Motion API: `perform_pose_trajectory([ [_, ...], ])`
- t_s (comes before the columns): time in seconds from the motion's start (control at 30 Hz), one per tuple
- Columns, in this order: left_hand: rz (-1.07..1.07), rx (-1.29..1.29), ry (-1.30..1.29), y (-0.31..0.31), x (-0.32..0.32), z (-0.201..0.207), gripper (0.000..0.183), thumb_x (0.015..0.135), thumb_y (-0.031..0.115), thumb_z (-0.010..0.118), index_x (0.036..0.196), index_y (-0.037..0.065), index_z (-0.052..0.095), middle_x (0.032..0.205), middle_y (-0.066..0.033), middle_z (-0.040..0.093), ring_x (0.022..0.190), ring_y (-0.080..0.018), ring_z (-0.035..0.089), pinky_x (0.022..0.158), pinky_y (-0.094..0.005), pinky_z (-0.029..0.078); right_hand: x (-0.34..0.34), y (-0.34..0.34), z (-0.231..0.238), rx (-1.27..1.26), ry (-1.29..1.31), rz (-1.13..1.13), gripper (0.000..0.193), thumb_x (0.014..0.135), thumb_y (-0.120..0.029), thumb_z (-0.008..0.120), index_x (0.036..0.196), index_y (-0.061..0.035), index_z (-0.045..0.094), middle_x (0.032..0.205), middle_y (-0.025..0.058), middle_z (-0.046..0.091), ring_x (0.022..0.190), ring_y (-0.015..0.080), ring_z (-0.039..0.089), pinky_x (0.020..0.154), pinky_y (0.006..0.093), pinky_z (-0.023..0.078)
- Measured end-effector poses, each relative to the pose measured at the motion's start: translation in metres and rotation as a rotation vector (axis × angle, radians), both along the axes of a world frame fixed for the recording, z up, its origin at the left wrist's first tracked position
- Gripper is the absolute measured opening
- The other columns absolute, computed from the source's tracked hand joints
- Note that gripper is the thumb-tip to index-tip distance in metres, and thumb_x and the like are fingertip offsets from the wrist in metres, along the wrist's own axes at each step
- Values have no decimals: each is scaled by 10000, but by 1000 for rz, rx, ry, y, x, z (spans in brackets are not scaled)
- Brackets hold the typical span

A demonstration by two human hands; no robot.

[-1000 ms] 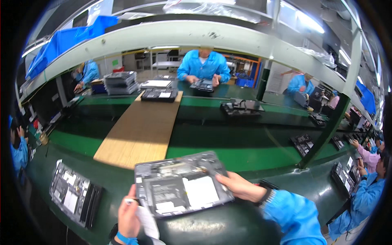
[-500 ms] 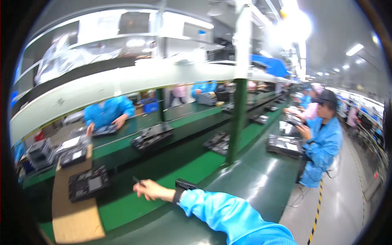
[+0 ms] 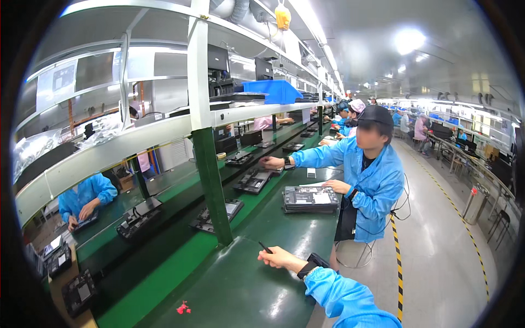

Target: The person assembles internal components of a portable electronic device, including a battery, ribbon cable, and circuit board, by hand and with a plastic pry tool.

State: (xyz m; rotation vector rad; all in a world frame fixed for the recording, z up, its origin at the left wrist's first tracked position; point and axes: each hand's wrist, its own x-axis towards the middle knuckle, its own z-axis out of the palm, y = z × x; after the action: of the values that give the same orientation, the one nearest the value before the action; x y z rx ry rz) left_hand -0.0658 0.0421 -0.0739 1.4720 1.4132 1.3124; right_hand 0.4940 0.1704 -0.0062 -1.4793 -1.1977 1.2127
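My right hand [image 3: 278, 257] reaches in from the lower right in a blue sleeve with a black band at the wrist. Its fingers are closed on a thin dark pen-like tool [image 3: 264, 247], whose exact kind I cannot make out. The tool points up and to the left, above the green worktable [image 3: 246, 290] and touching nothing. Small pinkish-red bits [image 3: 183, 308] lie on the tabletop to the left of the hand. Nothing of my left hand shows.
A green post [image 3: 214, 186] rises from the table's edge. Opened laptop bases [image 3: 254, 180] sit along the belt at left. A co-worker [image 3: 361, 164] in blue stands beyond my hand, by a laptop stack [image 3: 310, 198]. Another person [image 3: 85, 199] works across the line.
The view has swung to the right. My right hand, with the tool still in it, has moved from above the belt side to above the worktable. The co-worker now reaches toward the belt.
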Motion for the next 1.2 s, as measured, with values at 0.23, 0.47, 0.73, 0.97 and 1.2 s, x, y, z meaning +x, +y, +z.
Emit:
perform_pose_trajectory([
  [0.23, -109, -41, 208, 15, 72, 43, 109, 822, 49, 537, 915, 4, 573, 979, -76, 529, 911, -170, 503, 821, -272, 398, 34, 81, -14, 32, -284, -173, 263, 870, -289, 499, 895, -34, 560, 695, 18, 554, 473, 100, 464, 393, 242, 358],
  [0.47, -69, -88, 243, 26, 72, 51, 98, 819, 70, 524, 877, 2, 563, 906, -74, 543, 818, -158, 501, 740, -261, 405, 41, 218, -36, 369, -859, -562, 278, 856, -318, 481, 940, -69, 569, 906, 176, 594, 877, 367, 560, 743, 451, 449],
  [0.73, 49, -157, 124, 32, 76, 50, 88, 837, 85, 492, 841, 20, 550, 861, -46, 533, 770, -121, 463, 719, -233, 380, -2, 227, -37, 526, -615, -369, 245, 775, -189, 548, 947, -19, 589, 871, 203, 614, 851, 374, 583, 698, 378, 463],
  [0.97, -85, -144, 222, 32, 77, 70, 39, 801, 47, 526, 794, 13, 543, 914, -101, 534, 832, -187, 489, 769, -273, 379, -10, 196, -30, 489, -589, -545, 224, 817, -219, 539, 786, 3, 541, 744, 220, 576, 738, 399, 561, 619, 416, 441],
  [1.2, -201, 7, 295, 25, 69, 70, 46, 760, 11, 520, 770, 29, 561, 880, -110, 573, 833, -246, 508, 774, -321, 399, -5, 132, -35, 428, -499, -626, 321, 852, -307, 519, 785, 1, 579, 700, 145, 617, 653, 256, 616, 599, 351, 452],
])
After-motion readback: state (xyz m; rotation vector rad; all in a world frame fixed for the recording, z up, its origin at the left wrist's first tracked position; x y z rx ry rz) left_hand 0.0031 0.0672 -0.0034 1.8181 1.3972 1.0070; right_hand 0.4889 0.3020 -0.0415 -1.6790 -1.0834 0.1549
